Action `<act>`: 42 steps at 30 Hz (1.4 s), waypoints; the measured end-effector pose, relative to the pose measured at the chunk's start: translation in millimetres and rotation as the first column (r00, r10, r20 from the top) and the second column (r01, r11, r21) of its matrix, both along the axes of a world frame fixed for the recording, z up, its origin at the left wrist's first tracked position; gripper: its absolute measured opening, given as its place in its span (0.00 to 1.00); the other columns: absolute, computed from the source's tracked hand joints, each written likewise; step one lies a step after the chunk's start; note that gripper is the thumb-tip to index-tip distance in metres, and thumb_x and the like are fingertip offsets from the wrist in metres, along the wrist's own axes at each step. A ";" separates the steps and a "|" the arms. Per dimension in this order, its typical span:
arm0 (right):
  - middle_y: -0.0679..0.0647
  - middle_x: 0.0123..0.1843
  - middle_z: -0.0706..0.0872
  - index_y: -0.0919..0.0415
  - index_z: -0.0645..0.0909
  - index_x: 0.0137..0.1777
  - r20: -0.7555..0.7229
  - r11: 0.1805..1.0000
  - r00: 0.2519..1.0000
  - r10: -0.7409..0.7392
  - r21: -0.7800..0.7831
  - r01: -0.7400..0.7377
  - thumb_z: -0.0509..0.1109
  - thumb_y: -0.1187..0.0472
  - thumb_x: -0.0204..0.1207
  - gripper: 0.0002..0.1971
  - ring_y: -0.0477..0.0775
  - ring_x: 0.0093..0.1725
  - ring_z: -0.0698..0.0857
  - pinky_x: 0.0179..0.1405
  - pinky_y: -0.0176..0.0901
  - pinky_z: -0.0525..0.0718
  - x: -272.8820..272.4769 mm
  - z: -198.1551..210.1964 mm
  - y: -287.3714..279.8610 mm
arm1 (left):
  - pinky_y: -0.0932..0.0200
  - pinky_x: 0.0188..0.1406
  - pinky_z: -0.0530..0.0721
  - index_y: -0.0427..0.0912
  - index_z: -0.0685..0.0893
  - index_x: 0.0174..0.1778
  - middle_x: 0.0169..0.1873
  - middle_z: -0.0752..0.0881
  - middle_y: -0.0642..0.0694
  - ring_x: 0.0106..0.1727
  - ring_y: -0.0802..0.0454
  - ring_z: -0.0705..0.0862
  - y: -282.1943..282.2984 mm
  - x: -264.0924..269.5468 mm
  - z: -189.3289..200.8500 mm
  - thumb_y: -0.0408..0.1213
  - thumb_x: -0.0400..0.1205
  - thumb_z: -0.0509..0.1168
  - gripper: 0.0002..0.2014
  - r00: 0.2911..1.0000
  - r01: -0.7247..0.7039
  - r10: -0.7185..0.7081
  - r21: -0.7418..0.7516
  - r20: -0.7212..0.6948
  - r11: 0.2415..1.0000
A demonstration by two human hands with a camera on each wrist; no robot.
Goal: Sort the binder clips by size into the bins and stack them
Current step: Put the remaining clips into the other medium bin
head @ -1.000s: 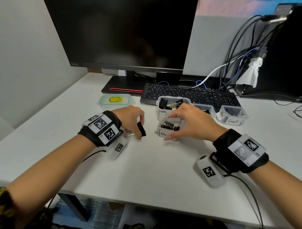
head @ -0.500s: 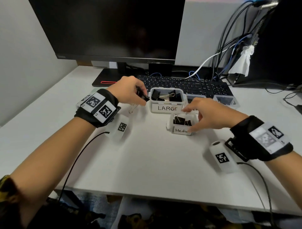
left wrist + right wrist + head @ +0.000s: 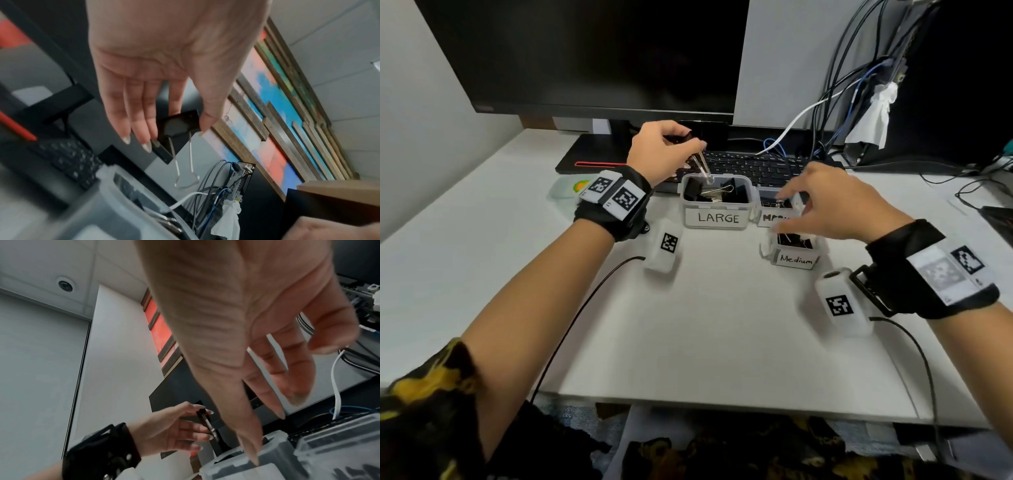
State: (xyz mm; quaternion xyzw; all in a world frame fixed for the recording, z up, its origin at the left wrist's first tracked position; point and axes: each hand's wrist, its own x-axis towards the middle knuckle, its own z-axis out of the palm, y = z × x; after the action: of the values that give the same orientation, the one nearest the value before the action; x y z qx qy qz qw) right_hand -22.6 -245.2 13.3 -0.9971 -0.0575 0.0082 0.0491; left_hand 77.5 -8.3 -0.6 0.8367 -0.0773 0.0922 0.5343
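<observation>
My left hand (image 3: 671, 147) pinches a large black binder clip (image 3: 686, 138) by its body, silver handles hanging down, just above the clear bin labelled LARGE (image 3: 717, 219), which holds several large clips. The left wrist view shows the clip (image 3: 179, 125) between thumb and fingers. My right hand (image 3: 822, 205) hovers with fingers spread and nothing in it over a small bin labelled Medium (image 3: 796, 260) with black clips inside. A second Medium bin (image 3: 774, 216) stands behind it, half hidden by the hand. In the right wrist view the right hand (image 3: 267, 369) points down at a bin rim (image 3: 273, 449).
A black keyboard (image 3: 750, 168) lies right behind the bins, under a dark monitor (image 3: 592, 51). Cables (image 3: 859, 85) and a white tissue (image 3: 873, 116) hang at the back right. A clear case with a green and orange item (image 3: 571, 188) sits at the left.
My left hand has lifted the large clip from the desk up over the LARGE bin. The right hand slid the front Medium bin to the right, let go and rose off it.
</observation>
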 end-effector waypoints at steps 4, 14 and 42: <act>0.51 0.61 0.81 0.49 0.83 0.64 0.077 0.994 0.997 -0.023 0.104 0.015 0.75 0.38 0.69 0.25 0.57 0.55 0.83 0.54 0.54 0.84 5.1 2.0 14.0 | 0.63 0.35 0.86 0.45 0.87 0.44 0.36 0.88 0.47 0.38 0.53 0.87 -16.1 7.9 -8.8 0.51 0.76 0.72 0.12 0.992 -0.057 0.049 -0.064 -0.116 0.996; 0.50 0.62 0.85 0.52 0.86 0.59 0.149 0.968 0.983 -0.103 0.243 0.065 0.75 0.42 0.72 0.20 0.56 0.60 0.84 0.53 0.50 0.80 24.2 -1.2 41.2 | 0.51 0.48 0.85 0.44 0.84 0.53 0.45 0.87 0.46 0.47 0.45 0.87 -41.2 16.5 -12.3 0.62 0.74 0.69 0.25 0.990 -0.089 0.135 0.622 -0.028 0.778; 0.61 0.69 0.77 0.60 0.79 0.70 0.052 0.986 0.999 -0.007 0.169 -0.002 0.67 0.58 0.81 0.18 0.62 0.69 0.78 0.67 0.55 0.79 69.5 -23.2 69.0 | 0.53 0.43 0.88 0.55 0.65 0.81 0.72 0.77 0.43 0.62 0.44 0.82 -14.1 4.2 -9.3 0.38 0.86 0.61 0.26 0.911 0.384 -0.180 0.602 -0.372 0.700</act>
State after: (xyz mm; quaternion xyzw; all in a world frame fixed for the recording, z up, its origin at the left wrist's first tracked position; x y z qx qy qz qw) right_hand 46.8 -176.2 -9.8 -0.9893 -0.0580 -0.0227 0.1322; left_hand 81.7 -22.4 -9.9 0.9530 -0.1560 -0.1464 0.2148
